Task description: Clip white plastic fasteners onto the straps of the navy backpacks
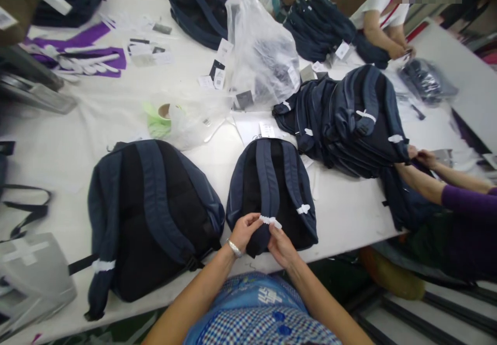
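Note:
A small navy backpack (240,189) lies in front of me with its shoulder straps facing up. Around the lower end of its left strap runs a white strip (271,221). My left hand (247,231) pinches the strip's left end, wrist ringed by a silver bangle. At its other end, my right hand (280,245) holds the strip between thumb and fingers. A second white strip (303,209) is wrapped on the backpack's right strap. To the left lies a larger navy backpack (159,205), with a white strip (103,266) at one strap's end.
Stacked navy backpacks (345,122) lean together at right, a co-worker's hands (421,156) beside them. Beyond are a clear plastic bag (264,49), paper tags (217,70) and a green tape roll (159,119). Another person (382,24) works at the far right. The white table's (345,215) front edge is close to me.

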Available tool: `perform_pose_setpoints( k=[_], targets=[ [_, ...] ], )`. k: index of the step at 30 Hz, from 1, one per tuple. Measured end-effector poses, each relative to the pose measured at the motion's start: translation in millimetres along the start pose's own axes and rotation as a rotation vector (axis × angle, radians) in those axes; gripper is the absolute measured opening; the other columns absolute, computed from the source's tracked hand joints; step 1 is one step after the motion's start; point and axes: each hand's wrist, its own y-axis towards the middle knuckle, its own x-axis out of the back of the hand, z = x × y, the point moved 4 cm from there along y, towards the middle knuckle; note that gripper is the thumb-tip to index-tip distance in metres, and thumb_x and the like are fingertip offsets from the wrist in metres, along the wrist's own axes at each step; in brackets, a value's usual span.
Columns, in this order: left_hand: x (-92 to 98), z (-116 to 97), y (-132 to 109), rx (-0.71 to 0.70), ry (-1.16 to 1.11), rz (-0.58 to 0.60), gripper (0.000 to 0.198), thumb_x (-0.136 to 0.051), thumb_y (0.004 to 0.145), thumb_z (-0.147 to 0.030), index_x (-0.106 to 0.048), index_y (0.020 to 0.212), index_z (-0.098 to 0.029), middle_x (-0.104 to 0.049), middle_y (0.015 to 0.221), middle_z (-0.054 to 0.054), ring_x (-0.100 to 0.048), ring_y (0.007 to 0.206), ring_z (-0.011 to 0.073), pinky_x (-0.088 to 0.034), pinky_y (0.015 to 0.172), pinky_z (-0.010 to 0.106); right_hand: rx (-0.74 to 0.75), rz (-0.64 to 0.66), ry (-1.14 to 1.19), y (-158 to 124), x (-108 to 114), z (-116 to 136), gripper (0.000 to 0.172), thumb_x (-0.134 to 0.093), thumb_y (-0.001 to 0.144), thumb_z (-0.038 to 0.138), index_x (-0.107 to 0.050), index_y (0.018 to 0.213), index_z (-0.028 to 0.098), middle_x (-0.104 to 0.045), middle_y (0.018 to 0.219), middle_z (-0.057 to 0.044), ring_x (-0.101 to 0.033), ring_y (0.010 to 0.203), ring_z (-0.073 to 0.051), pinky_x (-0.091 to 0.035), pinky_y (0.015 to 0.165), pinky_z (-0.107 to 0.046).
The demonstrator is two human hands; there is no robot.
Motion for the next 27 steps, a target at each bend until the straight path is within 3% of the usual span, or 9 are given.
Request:
perform_pose_setpoints(
  k=[3,6,10,14,19,24,27],
  targets=[
    [0.4,-4.5,-5.9,-0.075,0.079,-0.019,0.034,-0.065,0.078,-0.032,-0.065,0.106,-0.013,-0.07,0.105,0.011,-0.065,0.096,0.0221,-0.049,0.091,0.037,0.021,0.011,-0.093,-2.6,-2.9,2.6,0.053,-0.049,0.084,0.062,-0.059,0.113,0.02,-0.067,0.112,-0.011,-0.062,0.105,-0.027,-0.051,0.087,-0.043],
    [-5.1,-7.0,-22.4,-0.18,0.23,-0.034,0.049,-0.067,0.072,-0.02,-0.06,0.121,-0.019,-0.064,0.121,0.01,-0.06,0.108,0.0238,-0.047,0.096,0.039,0.013,0.02,-0.158,-0.8,0.6,14.2,0.059,-0.034,0.089,0.063,-0.058,0.117,0.018,-0.067,0.111,-0.013,-0.062,0.104,-0.027,-0.051,0.086,-0.044],
    [-18.2,3.6,-46.8,-0.149,0.197,0.016,0.061,-0.065,0.071,-0.014,-0.052,0.13,-0.024,-0.06,0.127,0.008,-0.058,0.113,0.0241,-0.047,0.097,0.04,-0.054,-0.058,-0.224,10.3,14.2,33.4,0.047,-0.046,0.087,0.058,-0.065,0.101,0.017,-0.071,0.096,-0.01,-0.066,0.093,-0.026,-0.053,0.081,-0.041],
    [-23.2,6.9,-55.6,-0.087,0.177,0.025,0.048,-0.063,0.074,-0.018,-0.059,0.122,-0.02,-0.068,0.112,0.008,-0.065,0.101,0.0234,-0.051,0.09,0.037,-0.112,-0.087,-0.185,17.6,22.9,41.6,0.032,-0.058,0.083,0.048,-0.068,0.09,0.018,-0.072,0.086,-0.007,-0.068,0.082,-0.022,-0.055,0.078,-0.037],
    [-5.1,3.3,-60.0,-0.171,0.455,-0.129,0.04,-0.053,0.083,-0.024,-0.059,0.122,-0.023,-0.065,0.121,0.005,-0.06,0.11,0.0233,-0.045,0.097,0.036,-0.117,-0.035,-0.138,18.7,17.1,36.9,0.03,-0.06,0.083,0.044,-0.067,0.1,0.019,-0.071,0.099,-0.006,-0.066,0.093,-0.021,-0.052,0.088,-0.036],
    [17.4,33.0,-65.9,-0.054,0.607,-0.283,0.032,-0.048,0.087,-0.039,-0.064,0.111,-0.023,-0.071,0.101,0.006,-0.066,0.093,0.0246,-0.05,0.084,0.034,-0.07,0.059,-0.227,26.9,-0.5,29.5,0.037,-0.065,0.079,0.047,-0.065,0.101,0.017,-0.07,0.104,-0.009,-0.065,0.096,-0.023,-0.052,0.084,-0.035],
    [23.4,38.4,-74.8,-0.07,0.748,-0.421,0.038,-0.046,0.089,-0.04,-0.059,0.118,-0.021,-0.068,0.109,0.008,-0.064,0.098,0.0248,-0.049,0.087,0.035,-0.088,0.143,-0.331,26.0,1.0,30.4,0.039,-0.066,0.078,0.046,-0.064,0.106,0.018,-0.07,0.102,-0.007,-0.065,0.093,-0.02,-0.053,0.081,-0.034]
  ],
)
